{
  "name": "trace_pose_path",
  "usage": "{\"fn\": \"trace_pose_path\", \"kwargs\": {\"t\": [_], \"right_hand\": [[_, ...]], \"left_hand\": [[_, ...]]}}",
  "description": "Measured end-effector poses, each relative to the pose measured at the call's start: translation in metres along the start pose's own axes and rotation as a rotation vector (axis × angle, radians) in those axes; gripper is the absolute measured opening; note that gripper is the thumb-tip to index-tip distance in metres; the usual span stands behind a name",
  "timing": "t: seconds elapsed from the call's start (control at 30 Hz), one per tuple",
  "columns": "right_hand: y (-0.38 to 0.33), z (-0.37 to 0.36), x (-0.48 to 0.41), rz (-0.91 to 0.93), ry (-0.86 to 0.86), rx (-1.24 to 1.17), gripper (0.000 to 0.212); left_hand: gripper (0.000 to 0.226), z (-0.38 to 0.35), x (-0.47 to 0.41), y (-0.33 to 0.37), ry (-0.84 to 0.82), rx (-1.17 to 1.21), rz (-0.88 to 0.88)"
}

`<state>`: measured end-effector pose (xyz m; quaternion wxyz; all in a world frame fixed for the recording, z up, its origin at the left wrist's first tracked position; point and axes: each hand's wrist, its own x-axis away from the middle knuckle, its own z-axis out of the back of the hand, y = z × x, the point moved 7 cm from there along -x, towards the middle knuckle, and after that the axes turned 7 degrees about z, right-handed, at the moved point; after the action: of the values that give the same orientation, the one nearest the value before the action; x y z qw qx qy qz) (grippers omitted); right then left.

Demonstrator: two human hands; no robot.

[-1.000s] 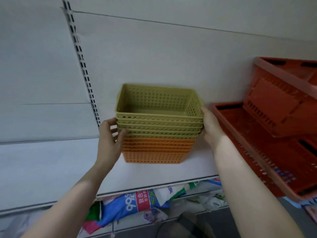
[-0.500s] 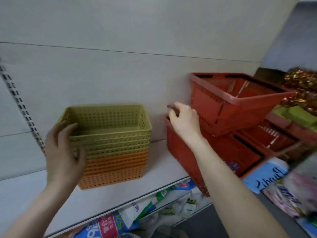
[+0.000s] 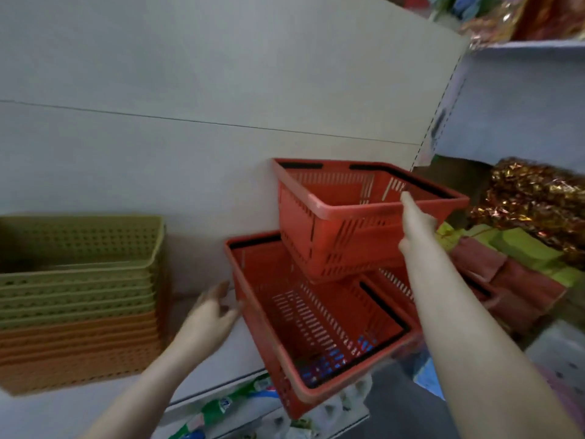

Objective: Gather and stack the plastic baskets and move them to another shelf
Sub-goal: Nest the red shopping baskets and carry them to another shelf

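A stack of small perforated baskets [image 3: 79, 299], olive green above orange, stands on the white shelf [image 3: 221, 353] at the left. To its right a large red shopping basket [image 3: 304, 331] juts over the shelf's front edge, and a second red basket [image 3: 342, 223] rests tilted on its far rim. My left hand [image 3: 210, 315] is open, fingers spread, just beside the lower red basket's left wall. My right hand [image 3: 416, 223] is stretched out against the upper red basket's near right side; whether it grips the rim I cannot tell.
Packaged goods [image 3: 240, 403] lie on the lower shelf below. At the right, gold foil packs [image 3: 535, 198] and green and red folded items [image 3: 512, 258] fill a neighbouring shelf. A slotted upright [image 3: 438, 112] divides the two bays.
Both hands have left the green and orange stack. The view swung right; my left hand moved beside the lower red basket, and my right hand reached over to the upper one.
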<state>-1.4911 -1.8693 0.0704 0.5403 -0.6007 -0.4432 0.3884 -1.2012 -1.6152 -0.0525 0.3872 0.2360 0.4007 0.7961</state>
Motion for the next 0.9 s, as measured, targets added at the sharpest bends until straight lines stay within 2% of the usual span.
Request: {"fn": "trace_pose_path", "kwargs": {"t": [0.03,0.07,0.13,0.17,0.23,0.33,0.37,0.5,0.6,0.73,0.83,0.9], "right_hand": [[0.008,-0.003,-0.01,-0.039,-0.059,-0.02,0.127],[0.013,-0.007,-0.015,-0.084,-0.131,-0.013,0.124],[0.016,-0.015,-0.015,-0.183,-0.286,0.018,0.088],[0.015,-0.018,-0.018,-0.208,-0.346,0.024,0.071],[0.006,-0.021,-0.027,-0.2,-0.423,0.041,0.05],[-0.005,-0.015,-0.032,-0.166,-0.465,0.067,0.013],[-0.005,-0.011,-0.034,-0.171,-0.479,0.06,0.007],[-0.002,0.015,-0.045,-0.192,-0.534,0.039,0.007],[-0.003,0.04,-0.053,-0.147,-0.546,0.095,0.017],[-0.016,0.046,-0.053,0.085,-0.569,0.187,0.015],[-0.019,0.036,-0.051,0.276,-0.532,0.288,0.012],[-0.012,0.023,-0.043,0.341,-0.577,0.354,0.015]], "left_hand": [[0.062,-0.023,0.0,-0.002,-0.028,0.007,0.099],[0.067,-0.042,0.002,-0.004,-0.045,0.014,0.185],[0.066,-0.074,0.009,-0.002,-0.075,0.042,0.294],[0.057,-0.085,0.013,0.001,-0.083,0.089,0.314],[0.038,-0.098,0.017,0.007,-0.052,0.19,0.332],[0.032,-0.098,0.019,0.007,0.018,0.22,0.366],[0.032,-0.097,0.02,0.007,0.027,0.217,0.373],[0.025,-0.083,0.025,0.004,0.064,0.267,0.381],[0.032,-0.071,0.023,-0.008,0.075,0.364,0.41],[0.043,-0.066,0.017,-0.022,0.063,0.534,0.423],[0.034,-0.063,0.023,-0.016,0.005,0.593,0.408],[0.03,-0.055,0.028,-0.021,-0.009,0.696,0.417]]}}
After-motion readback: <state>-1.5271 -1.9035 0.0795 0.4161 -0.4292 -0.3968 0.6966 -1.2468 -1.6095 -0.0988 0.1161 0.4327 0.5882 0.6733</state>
